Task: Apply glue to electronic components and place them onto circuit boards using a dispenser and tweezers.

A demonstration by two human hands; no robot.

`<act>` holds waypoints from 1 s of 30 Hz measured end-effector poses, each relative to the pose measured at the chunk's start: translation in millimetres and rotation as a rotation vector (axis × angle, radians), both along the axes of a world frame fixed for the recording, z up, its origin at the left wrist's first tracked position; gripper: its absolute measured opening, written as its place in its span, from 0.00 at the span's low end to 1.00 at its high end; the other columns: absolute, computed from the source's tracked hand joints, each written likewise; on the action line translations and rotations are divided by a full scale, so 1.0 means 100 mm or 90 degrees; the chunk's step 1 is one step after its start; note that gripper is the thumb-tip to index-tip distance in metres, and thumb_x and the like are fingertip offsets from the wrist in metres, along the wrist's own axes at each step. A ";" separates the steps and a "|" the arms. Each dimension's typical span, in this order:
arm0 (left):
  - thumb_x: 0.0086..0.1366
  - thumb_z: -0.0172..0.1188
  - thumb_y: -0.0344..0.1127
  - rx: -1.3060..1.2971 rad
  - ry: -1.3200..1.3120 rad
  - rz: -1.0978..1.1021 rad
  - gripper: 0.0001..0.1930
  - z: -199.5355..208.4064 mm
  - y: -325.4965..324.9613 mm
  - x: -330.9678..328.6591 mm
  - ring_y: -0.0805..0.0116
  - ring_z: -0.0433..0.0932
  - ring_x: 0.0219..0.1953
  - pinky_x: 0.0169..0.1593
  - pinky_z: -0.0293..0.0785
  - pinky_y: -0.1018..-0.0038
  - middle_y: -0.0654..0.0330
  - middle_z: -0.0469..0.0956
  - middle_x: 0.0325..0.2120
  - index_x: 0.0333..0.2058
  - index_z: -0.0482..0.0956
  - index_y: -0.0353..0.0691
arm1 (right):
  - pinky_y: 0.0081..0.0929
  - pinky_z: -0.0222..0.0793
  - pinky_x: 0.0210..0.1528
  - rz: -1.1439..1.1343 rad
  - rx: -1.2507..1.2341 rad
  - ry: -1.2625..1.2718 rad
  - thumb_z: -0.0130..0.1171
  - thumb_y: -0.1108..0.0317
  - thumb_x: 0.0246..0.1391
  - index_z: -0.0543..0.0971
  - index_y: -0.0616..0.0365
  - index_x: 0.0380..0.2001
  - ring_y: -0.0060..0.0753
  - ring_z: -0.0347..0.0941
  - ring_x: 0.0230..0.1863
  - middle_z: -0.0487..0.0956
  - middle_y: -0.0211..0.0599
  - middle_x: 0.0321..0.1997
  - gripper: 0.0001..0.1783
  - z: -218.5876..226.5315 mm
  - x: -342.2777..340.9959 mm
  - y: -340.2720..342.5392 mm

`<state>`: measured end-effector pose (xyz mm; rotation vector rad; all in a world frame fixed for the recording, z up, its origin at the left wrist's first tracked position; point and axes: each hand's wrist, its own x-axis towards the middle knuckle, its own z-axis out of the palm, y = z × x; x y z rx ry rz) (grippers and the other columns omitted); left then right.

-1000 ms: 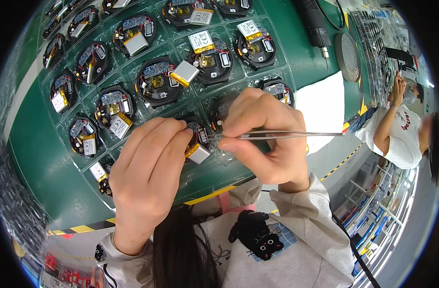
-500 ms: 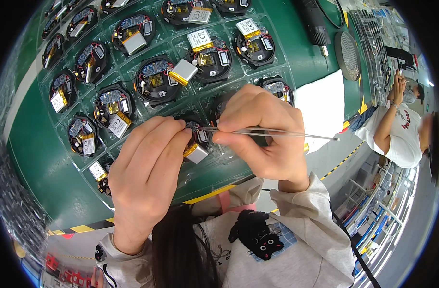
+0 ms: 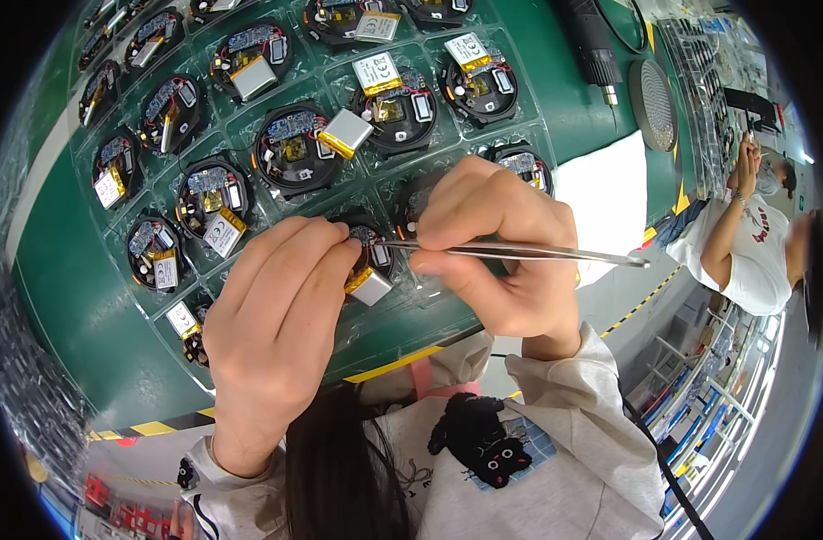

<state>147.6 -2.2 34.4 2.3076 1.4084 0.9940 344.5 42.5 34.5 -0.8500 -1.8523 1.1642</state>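
Near the frame's centre, the right hand (image 3: 506,225) is pinching steel tweezers (image 3: 555,254) between thumb and forefinger, long axis lying left-right, tips pointing left over a round black housing (image 3: 373,248); nearer it, the left hand (image 3: 281,310) is covering its left side, grip hidden.

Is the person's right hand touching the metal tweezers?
Touching. The head view shows it plainly: the right hand pinches the tweezers, and their back end sticks out to the right.
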 end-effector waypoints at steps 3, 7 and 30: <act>0.38 0.61 0.21 -0.002 -0.005 0.001 0.15 -0.01 0.01 0.01 0.55 0.78 0.35 0.37 0.77 0.68 0.53 0.76 0.33 0.31 0.78 0.27 | 0.26 0.64 0.30 -0.001 0.009 0.000 0.66 0.83 0.38 0.74 0.63 0.26 0.33 0.69 0.26 0.76 0.39 0.24 0.11 0.00 0.00 0.00; 0.38 0.61 0.20 0.003 -0.007 0.009 0.15 0.00 0.00 0.01 0.56 0.78 0.35 0.36 0.77 0.68 0.53 0.77 0.33 0.31 0.78 0.28 | 0.26 0.65 0.30 0.001 0.007 0.019 0.65 0.84 0.38 0.75 0.64 0.26 0.33 0.69 0.26 0.76 0.39 0.24 0.11 0.02 0.00 0.01; 0.42 0.60 0.23 0.035 0.103 -0.036 0.14 0.02 0.00 0.01 0.56 0.78 0.39 0.35 0.78 0.70 0.52 0.77 0.35 0.31 0.78 0.25 | 0.28 0.67 0.32 0.024 0.121 -0.064 0.67 0.83 0.39 0.76 0.64 0.26 0.35 0.72 0.27 0.77 0.38 0.26 0.10 -0.04 -0.03 0.04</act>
